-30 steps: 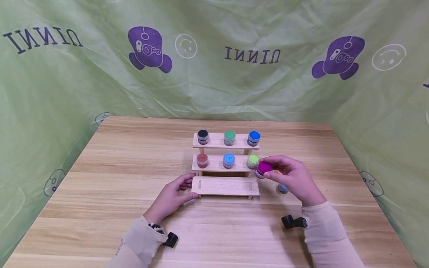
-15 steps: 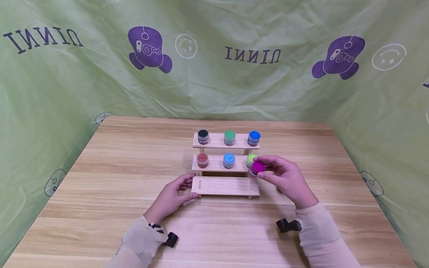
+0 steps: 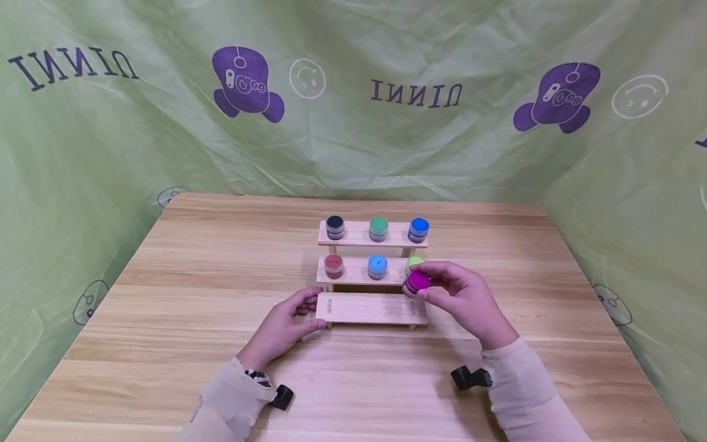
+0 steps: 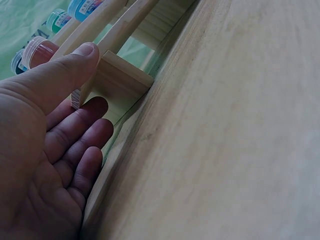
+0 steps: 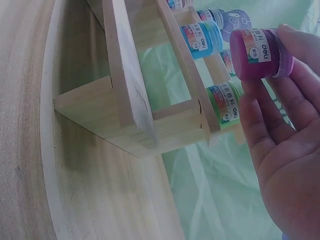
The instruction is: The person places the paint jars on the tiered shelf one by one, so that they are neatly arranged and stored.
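Note:
My right hand [image 3: 466, 301] pinches a small magenta paint jar [image 3: 418, 282] between thumb and fingers, above the right end of the bottom step of a three-tier wooden display stand [image 3: 367, 308]. In the right wrist view the magenta jar [image 5: 250, 55] shows a printed label and hangs apart from the wood. My left hand [image 3: 280, 323] holds the left end of that bottom step, thumb at the front corner and index finger at the back. Its other fingers [image 4: 90, 162] are loosely bent beside the stand in the left wrist view. The bottom step bears no jar.
On the middle step stand a brown-red jar [image 3: 334, 266], a light blue jar [image 3: 377, 267] and a lime jar [image 3: 414, 264], partly covered. The top step carries a black jar [image 3: 334, 228], a green jar [image 3: 378, 229] and a blue jar [image 3: 418, 229]. Green printed cloth [image 3: 353, 141] surrounds the table.
My right hand has carried the magenta jar leftward, from beside the stand to over the bottom step's right end. It now hides part of the lime jar. The left hand stays put.

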Motion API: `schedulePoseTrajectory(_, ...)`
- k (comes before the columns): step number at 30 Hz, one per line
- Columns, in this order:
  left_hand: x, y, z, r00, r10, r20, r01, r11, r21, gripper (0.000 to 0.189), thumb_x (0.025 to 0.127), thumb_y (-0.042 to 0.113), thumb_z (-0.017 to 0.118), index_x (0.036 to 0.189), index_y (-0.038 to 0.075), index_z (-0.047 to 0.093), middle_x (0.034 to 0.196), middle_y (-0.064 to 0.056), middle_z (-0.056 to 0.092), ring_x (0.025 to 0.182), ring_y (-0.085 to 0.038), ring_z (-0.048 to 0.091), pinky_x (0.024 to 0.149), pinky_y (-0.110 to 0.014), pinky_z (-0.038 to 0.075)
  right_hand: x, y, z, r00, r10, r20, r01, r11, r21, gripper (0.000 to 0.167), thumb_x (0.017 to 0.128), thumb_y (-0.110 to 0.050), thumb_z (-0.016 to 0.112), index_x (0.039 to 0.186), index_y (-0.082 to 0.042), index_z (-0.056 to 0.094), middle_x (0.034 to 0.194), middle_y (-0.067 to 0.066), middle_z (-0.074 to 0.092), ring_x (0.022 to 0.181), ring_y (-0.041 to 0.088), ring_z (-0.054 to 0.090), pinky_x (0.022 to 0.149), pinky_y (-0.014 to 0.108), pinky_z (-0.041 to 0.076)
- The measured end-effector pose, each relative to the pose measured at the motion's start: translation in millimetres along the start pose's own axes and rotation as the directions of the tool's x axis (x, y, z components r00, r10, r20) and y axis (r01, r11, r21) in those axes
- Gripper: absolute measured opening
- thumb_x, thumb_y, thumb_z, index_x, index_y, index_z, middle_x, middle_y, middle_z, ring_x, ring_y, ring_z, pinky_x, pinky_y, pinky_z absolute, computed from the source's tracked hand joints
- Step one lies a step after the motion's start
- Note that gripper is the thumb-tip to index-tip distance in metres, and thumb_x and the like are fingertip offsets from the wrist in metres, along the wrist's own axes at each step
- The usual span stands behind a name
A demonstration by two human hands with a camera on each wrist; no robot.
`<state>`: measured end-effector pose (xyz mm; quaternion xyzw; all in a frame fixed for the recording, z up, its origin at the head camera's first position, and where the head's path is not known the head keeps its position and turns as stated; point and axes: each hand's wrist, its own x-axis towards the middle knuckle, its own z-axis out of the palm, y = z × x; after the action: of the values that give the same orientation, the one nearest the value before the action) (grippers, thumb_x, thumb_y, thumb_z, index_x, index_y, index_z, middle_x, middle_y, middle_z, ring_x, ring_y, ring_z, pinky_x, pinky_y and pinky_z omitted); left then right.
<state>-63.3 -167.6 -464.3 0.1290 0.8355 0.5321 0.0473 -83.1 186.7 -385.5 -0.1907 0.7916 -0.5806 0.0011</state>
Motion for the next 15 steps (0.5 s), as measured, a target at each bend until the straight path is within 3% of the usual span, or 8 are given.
schedulePoseTrajectory(15, 0.5, -2.3, -0.1, 1.0, 0.012, 0.0, -0.012, 1.0, 0.0, 0.062, 0.082, 0.021, 0.085, 0.138, 0.01, 0.059, 0.113, -0.004, 0.067, 0.105, -0.019, 0.062, 0.094, -0.032, 0.052, 2.1, 1.4, 3.6, 1.0, 0.002, 0.012, -0.002, 1.0, 0.001, 0.038, 0.088, -0.005, 0.078, 0.124, -0.006, 0.067, 0.122, 0.008, 0.069, 0.11, 0.013, 0.065, 0.095, 0.025, 0.053)
